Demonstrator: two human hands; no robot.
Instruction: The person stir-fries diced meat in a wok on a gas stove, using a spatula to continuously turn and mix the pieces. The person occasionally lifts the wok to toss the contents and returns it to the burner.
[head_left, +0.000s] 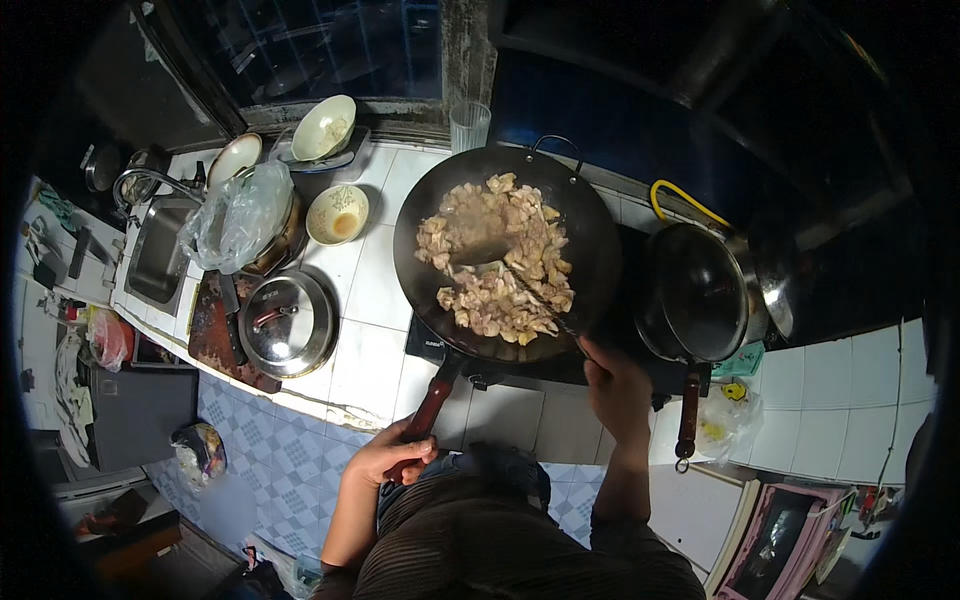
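Note:
A large dark wok (592, 247) sits on a black gas stove (424, 341), holding many browned pieces of meat (551, 259), perhaps chicken. Its reddish-brown handle (433, 405) points down towards me, and my left hand (386, 454) is closed around the end of it. My right hand (619, 386) grips a spatula (536, 294) with a thin dark shaft at the wok's lower right rim. The spatula's blade lies among the meat near the middle of the wok, partly hidden by the pieces and some haze.
Right of the wok stands a dark pan (705, 292), its handle pointing towards me. On the tiled counter at left are a patterned bowl (337, 215), a lidded metal pot (289, 322), a knife (231, 319) on a worn board (206, 337), a plastic bag (247, 214) and a sink (159, 255).

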